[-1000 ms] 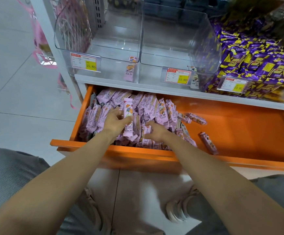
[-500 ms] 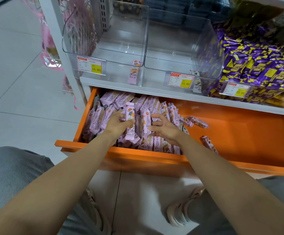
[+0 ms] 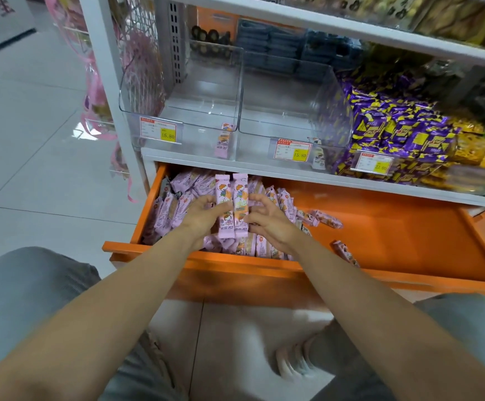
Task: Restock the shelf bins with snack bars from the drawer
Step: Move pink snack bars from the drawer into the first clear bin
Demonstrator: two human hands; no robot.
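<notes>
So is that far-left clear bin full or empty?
Almost empty: the left bin shows a bare floor, only one pink bar at its front.

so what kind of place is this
Most likely a shop aisle: clear shelf bins carry yellow price tags, purple snack packs are heaped beside them, and an orange drawer below holds loose pink snack bars.

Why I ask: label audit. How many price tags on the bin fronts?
3 price tags: one on the left bin, one on the middle bin, one on the purple-snack bin; others may be hidden.
</notes>
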